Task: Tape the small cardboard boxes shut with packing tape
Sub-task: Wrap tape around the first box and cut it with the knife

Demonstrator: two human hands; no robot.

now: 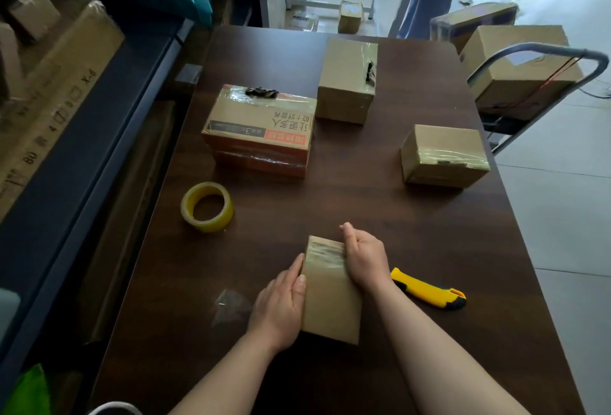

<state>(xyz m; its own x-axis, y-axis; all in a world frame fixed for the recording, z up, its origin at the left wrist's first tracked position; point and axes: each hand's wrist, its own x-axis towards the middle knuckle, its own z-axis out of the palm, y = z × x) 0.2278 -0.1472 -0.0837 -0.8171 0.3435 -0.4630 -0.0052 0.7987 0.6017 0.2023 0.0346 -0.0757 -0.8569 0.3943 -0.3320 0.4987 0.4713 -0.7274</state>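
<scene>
Box [330, 299], small cardboard, at 6 o'clock on tabletop [363, 203]: left hand [281, 302] braces its 9 o'clock side with straight fingers, right hand [363, 259] curls over its 3 o'clock edge, apparently smoothing tape; tape roll [207, 207] at 10 o'clock, knife [428, 289] at 3, both within reach.

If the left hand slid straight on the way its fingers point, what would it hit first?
The left hand lies along the small plain cardboard box, fingers aimed away. Ahead is bare dark brown table; the first thing is probably the taller taped cardboard box, though depth is unclear.
</scene>
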